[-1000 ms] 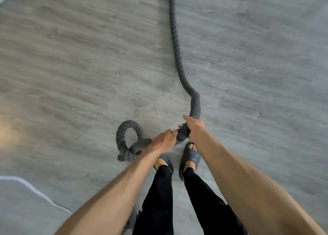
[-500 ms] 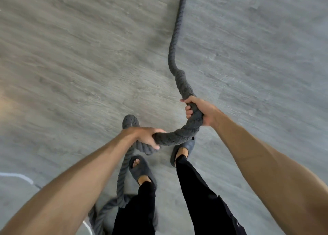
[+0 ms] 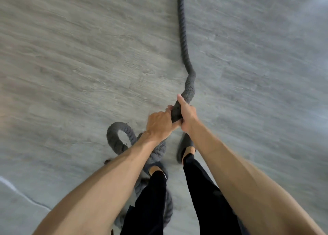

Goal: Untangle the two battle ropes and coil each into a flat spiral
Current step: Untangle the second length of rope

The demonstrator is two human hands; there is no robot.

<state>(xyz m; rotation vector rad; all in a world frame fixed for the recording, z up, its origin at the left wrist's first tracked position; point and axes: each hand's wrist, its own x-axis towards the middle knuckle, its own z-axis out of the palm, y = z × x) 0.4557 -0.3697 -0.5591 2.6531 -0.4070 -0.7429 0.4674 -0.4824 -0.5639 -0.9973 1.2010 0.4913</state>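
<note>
Fingers (image 3: 169, 109) of both hands curl tightly around the dark battle rope (image 3: 184, 44); the left hand (image 3: 159, 123) and right hand (image 3: 187, 116) grip it side by side, touching. Beyond them the rope runs far across the grey floor (image 3: 71, 57), and a loop (image 3: 115, 137) lies near the left foot. The step is probably hauling rope in for coiling; next, one hand should reach further along it.

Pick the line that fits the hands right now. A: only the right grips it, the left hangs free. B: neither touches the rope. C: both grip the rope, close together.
C: the left hand and right hand both curl round the rope, almost touching each other.
</note>
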